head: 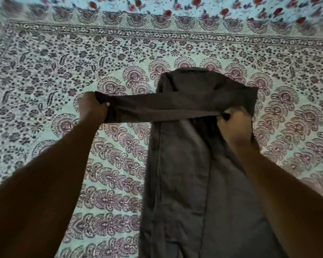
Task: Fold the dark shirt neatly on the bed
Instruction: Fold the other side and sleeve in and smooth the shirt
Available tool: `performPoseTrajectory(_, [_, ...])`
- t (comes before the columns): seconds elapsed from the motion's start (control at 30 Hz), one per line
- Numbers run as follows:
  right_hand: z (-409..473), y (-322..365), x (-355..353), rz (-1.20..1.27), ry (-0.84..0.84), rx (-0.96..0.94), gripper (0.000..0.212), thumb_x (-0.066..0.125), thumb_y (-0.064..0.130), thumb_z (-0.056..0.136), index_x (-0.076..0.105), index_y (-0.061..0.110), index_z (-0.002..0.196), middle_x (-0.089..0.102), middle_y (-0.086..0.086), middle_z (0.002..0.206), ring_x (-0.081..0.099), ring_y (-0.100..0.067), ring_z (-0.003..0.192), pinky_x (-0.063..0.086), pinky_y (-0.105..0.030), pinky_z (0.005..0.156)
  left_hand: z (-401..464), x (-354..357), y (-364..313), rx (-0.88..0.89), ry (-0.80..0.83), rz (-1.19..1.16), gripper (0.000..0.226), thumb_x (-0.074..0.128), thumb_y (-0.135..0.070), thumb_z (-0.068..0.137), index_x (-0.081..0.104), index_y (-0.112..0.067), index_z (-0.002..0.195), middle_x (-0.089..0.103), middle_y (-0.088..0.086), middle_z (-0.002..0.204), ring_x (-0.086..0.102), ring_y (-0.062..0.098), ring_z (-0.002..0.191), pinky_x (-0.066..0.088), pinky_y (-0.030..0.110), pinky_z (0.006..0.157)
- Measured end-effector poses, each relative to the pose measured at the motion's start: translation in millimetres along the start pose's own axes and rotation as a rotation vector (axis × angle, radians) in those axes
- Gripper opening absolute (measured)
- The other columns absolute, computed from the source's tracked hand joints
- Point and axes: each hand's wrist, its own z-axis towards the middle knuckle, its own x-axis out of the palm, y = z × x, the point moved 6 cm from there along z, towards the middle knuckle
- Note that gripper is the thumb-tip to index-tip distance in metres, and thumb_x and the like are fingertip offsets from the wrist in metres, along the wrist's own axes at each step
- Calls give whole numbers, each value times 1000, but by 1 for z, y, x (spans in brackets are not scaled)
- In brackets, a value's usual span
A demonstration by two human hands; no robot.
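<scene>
Two hands are in view, and both are closed on cloth. Note first what you cannot see: the lower end of the dark shirt (185, 164) runs off the bottom edge of the picture, so its hem is cut off. Your right forearm covers the shirt's right edge from the wrist down. The far strip of the bedspread (45, 62), where red flowers show, is blurred, and a dark shape at the right edge is too cropped to identify.

The shirt lies lengthwise on the patterned bedspread, collar end away from you, body already narrowed into a long band just right of centre. One sleeve (157, 107) is stretched crosswise over the chest area, raised off the body and pulled taut.

Your left hand (92, 108) is clenched around the cuff end of the sleeve, well out to the left of the shirt body; the fabric emerges from the fist on its right side, and one thumbnail shows against the cloth. Your right hand (235, 125) pinches the sleeve near the shoulder, over the shirt's right side; its fingertips curl under the fabric and are hidden from you.
</scene>
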Motion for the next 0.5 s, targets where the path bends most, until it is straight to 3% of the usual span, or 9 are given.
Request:
performPoseTrajectory(0.1, [-5,3,14,-20,49,2,20,69,19,87,76,3,97,70,-26,99,67,-46,95,55,-45,77,-4,10,9,-52,-24,62,54,72,-7,90,46,1,136,53,29,139,52,46,129,46,52,103])
performPoseTrajectory(0.2, [-7,-3,25,9,94,-3,23,68,18,90,76,0,103,72,-27,103,68,-46,99,55,-46,80,-29,23,-9,149,-125,245,69,72,-6,89,36,-1,147,38,25,155,37,44,144,31,57,119])
performPoseTrajectory(0.3, [-6,-12,28,76,182,-21,45,65,33,88,74,0,117,72,-22,120,68,-39,113,53,-40,94,-80,70,-58,615,128,172,61,63,-8,94,41,-1,150,38,21,160,38,39,147,35,52,121])
performPoseTrajectory(0.4, [-14,-21,26,65,259,-85,59,70,36,85,68,4,134,60,-17,145,55,-33,136,41,-37,115,-152,119,-111,1102,351,151,62,56,-24,96,41,-16,156,30,5,169,32,28,155,38,50,119])
performPoseTrajectory(0.43, [-19,-28,23,52,231,-96,64,68,40,82,66,5,136,57,-17,148,51,-33,140,40,-40,118,-169,134,-124,1153,389,190,62,51,-31,100,36,-22,159,25,-1,172,27,24,157,35,48,119])
performPoseTrajectory(0.5, [-31,-48,10,16,100,-80,70,61,50,80,67,6,134,56,-16,148,50,-35,140,42,-51,116,-187,161,-148,1059,452,304,61,41,-45,106,25,-30,163,16,-7,174,15,19,160,26,51,123])
